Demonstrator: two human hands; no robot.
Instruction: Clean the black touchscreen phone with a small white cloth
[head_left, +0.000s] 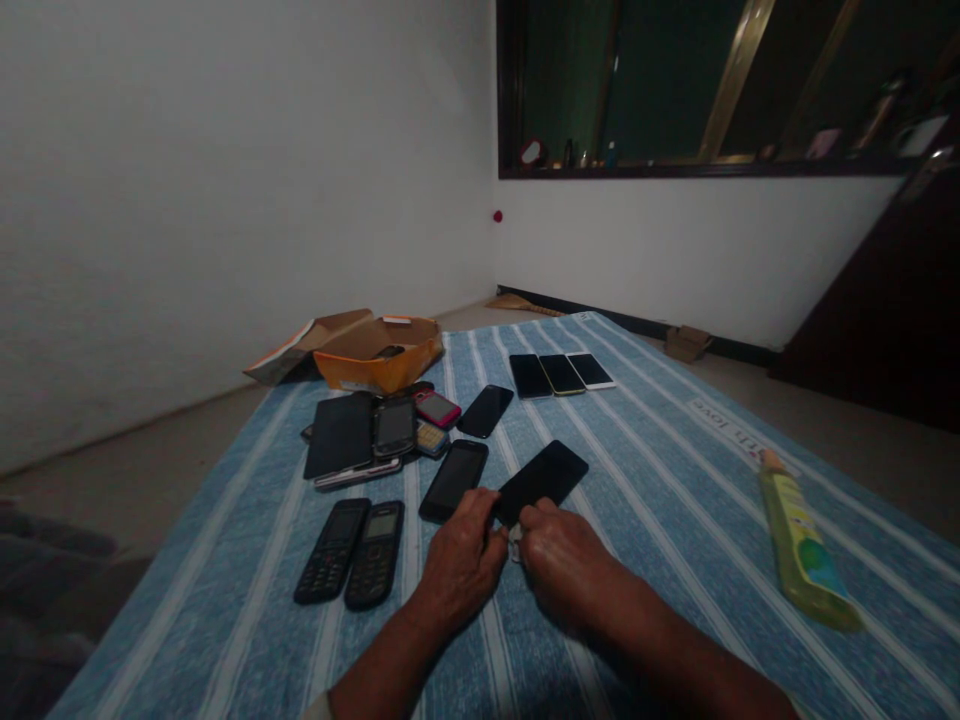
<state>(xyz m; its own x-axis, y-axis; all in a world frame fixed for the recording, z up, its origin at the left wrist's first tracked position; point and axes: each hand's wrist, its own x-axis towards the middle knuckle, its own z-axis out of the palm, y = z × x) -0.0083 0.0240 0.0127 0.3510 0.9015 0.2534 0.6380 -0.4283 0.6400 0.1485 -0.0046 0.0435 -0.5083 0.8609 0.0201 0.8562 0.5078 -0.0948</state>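
A black smartphone (546,480) lies at a slant on the striped cloth, close in front of both hands. My left hand (466,550) is closed at its near left corner, fingertips on the edge. My right hand (566,560) is curled over the phone's near edge, with a small whitish piece (514,540), perhaps a cloth, showing beside its fingers. Most of that piece is hidden. Another dark smartphone (454,478) lies just beyond my left knuckles. Two black keypad phones (334,550) lie side by side to the left.
A pile of phones (341,435) lies on the left, before an open orange cardboard box (382,370). One more smartphone (486,411) lies ahead. Three smartphones (562,374) form a row at the back. A yellow-green bottle (806,550) lies on the right of the blue striped cloth (675,500).
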